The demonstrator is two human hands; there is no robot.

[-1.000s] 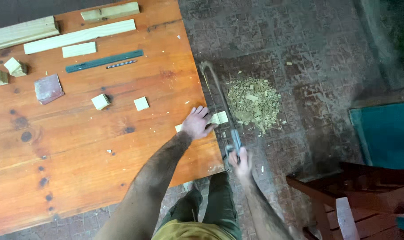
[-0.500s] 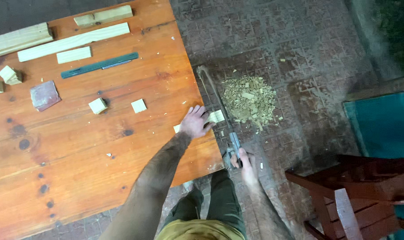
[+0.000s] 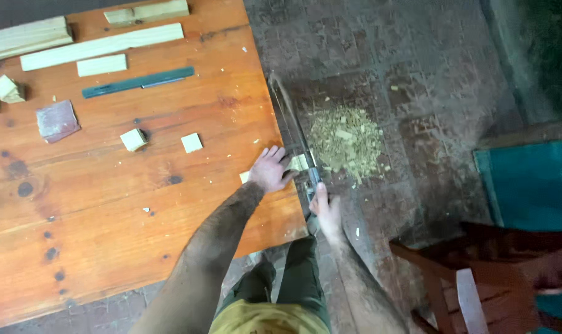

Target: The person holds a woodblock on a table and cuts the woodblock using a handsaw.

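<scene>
Tabletop [image 3: 126,204], orange wood. L arm extended, left hand [image 3: 270,169] flat, grip released, pressing wood strip [image 3: 298,163] at tabletop edge. R arm bent; right hand [image 3: 325,210] grip clenched on hacksaw [image 3: 293,139] handle, blade just beside L fingers. Sawdust pile [image 3: 346,137] on floor beyond saw.

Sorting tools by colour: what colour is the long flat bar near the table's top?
Dark teal-green long flat bar, clearest in the head view.

Orange knotty table [image 3: 108,204] under left hand [image 3: 270,169]; pale wood strip [image 3: 298,163] beside it; tan sawdust pile [image 3: 344,139] beyond right hand [image 3: 326,213]; grey mottled floor [image 3: 417,74]; teal ruler [image 3: 137,82] far left
</scene>
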